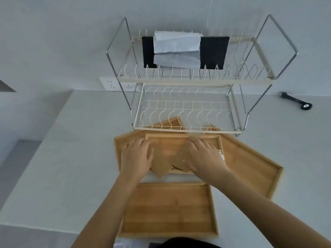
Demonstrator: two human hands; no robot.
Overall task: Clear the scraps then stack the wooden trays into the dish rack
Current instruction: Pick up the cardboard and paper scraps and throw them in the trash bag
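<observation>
Nearest tray [168, 210]; four trays, two hands.

- A two-tier wire dish rack [186, 106] is seen standing in the upper centre of the frame, with a chrome frame and white slotted shelves; no tray is held in it.
- A wooden tray [170, 210] is laid flat in the lower centre, rimmed, its bed bare.
- A second tray [254, 163] is laid flat but turned at an angle at centre right.
- A third tray [168, 145] is placed in the centre, just before the rack, overlapping others beneath it.
- Flat brown scraps [161, 165], like card pieces, are spread in the central tray, one jutting over its near rim.
- Another tray corner [168, 123] is shown under the rack's lower shelf.
</observation>
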